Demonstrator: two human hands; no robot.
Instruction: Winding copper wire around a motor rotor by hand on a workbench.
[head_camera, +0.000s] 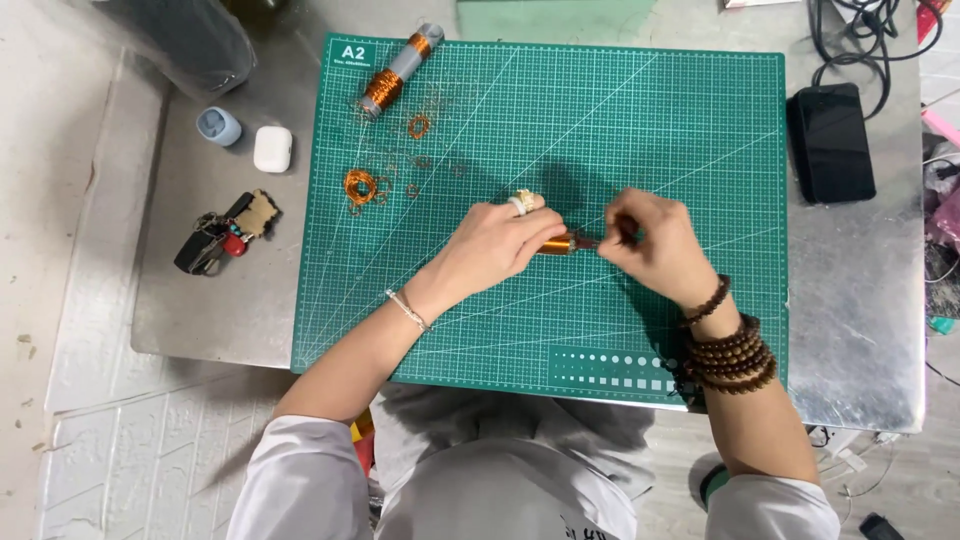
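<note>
A bare metal table (860, 330) stands on a pale, seemingly brick-patterned floor (110, 440), evenly lit.

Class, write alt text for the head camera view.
Two hands meet over a green cutting mat: the left hand holds a small copper coil, the right hand pinches its end. A copper wire spool lies at the mat's far left corner.

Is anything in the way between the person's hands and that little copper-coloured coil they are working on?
Nothing visible. The left hand already grips the small copper coil, and the right hand meets its end from the other side. The loose copper wire scraps lie apart on the green cutting mat.
</note>
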